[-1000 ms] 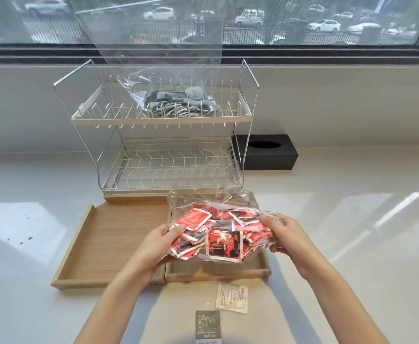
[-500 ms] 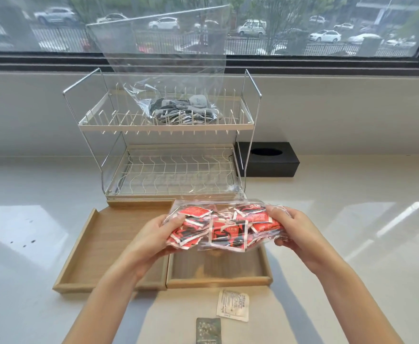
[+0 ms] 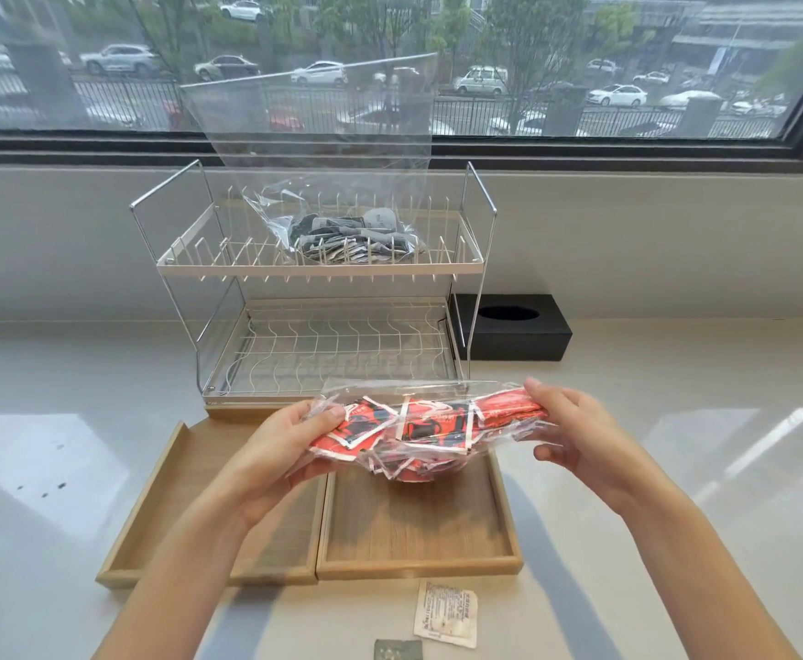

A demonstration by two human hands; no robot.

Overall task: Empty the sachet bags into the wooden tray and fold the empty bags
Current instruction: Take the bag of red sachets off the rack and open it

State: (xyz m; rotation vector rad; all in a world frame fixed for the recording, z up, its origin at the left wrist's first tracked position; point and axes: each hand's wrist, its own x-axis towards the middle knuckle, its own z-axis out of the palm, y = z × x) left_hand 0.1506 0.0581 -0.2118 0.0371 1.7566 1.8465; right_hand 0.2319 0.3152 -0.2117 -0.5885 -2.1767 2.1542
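A clear plastic bag full of red sachets [image 3: 430, 426] hangs above the right wooden tray [image 3: 418, 559]. My left hand [image 3: 290, 445] grips its left end and my right hand [image 3: 575, 431] grips its right end. The bag lies nearly flat and sags in the middle over the tray. A second wooden tray [image 3: 152, 507] lies beside it on the left. Another clear bag with grey sachets [image 3: 347, 240] rests on the top shelf of the wire rack [image 3: 228, 269], its open upper part standing tall against the window.
A black tissue box [image 3: 513, 333] sits right of the rack. A white sachet [image 3: 447, 621] and a dark sachet [image 3: 397, 652] lie loose on the white counter in front of the trays. The window wall closes the back.
Both hands have lifted the bag of red sachets and tipped it flatter, with the right end raised. The view has tilted upward, showing more window.
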